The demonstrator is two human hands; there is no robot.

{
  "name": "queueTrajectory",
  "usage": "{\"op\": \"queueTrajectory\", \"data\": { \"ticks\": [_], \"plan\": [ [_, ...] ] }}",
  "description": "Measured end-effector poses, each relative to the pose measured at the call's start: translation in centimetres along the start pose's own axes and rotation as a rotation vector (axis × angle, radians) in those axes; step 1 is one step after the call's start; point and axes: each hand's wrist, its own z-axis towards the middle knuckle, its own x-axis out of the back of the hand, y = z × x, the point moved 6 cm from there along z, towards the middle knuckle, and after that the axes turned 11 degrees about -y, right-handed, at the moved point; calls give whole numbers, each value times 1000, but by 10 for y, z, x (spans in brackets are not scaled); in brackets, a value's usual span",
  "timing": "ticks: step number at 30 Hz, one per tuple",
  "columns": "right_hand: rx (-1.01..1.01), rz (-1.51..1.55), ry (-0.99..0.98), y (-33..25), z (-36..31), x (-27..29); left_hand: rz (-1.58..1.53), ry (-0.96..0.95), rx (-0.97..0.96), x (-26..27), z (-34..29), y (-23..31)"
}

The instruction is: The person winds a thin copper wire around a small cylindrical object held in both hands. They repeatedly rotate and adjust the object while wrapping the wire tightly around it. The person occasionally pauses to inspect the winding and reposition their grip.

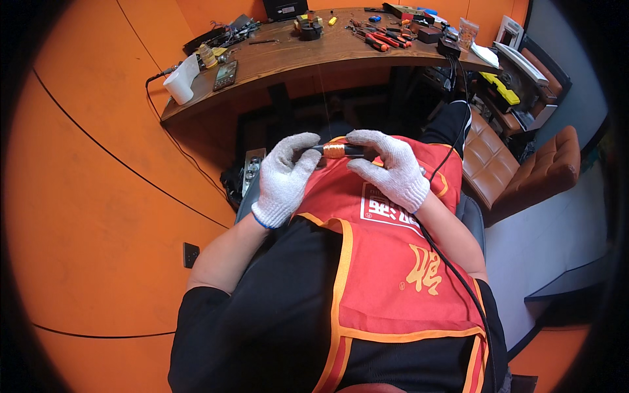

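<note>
Between my two gloved hands lies a short black rod wound with copper wire [335, 150] around its middle. My left hand [285, 175], in a white knit glove, pinches the rod's left end between thumb and fingers. At the other end, my right hand [392, 169] in a matching glove grips the rod the same way. The rod is held roughly level above my lap, over a red apron [393, 262] with yellow edging. A thin strand seems to run upward from near the coil toward the table.
Ahead stands a brown wooden table [288, 62] with pliers [377, 42], a black tape roll [309, 29], a phone [225, 75] and a white paper roll [178, 87]. At right is a brown padded chair [550, 170]. A black cable [452, 268] runs down over my apron.
</note>
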Motion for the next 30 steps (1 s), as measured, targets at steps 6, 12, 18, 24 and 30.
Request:
{"op": "queueTrajectory", "data": {
  "ticks": [6, 12, 18, 24, 30],
  "plan": [
    [62, -5, 47, 4, 2, 3, -144, -68, 35, -7, -1, -3],
    [73, -31, 79, 1, 3, 3, -170, -131, 169, -12, -4, -8],
    [-103, 218, -25, 7, 1, -2, 204, -9, -66, -8, -6, 12],
    [62, 87, -6, 2, 1, -2, 271, -28, -48, -12, -13, 13],
    [154, -36, 55, -2, 0, 2, -56, -98, 138, -18, -13, 2]
  ]
}}
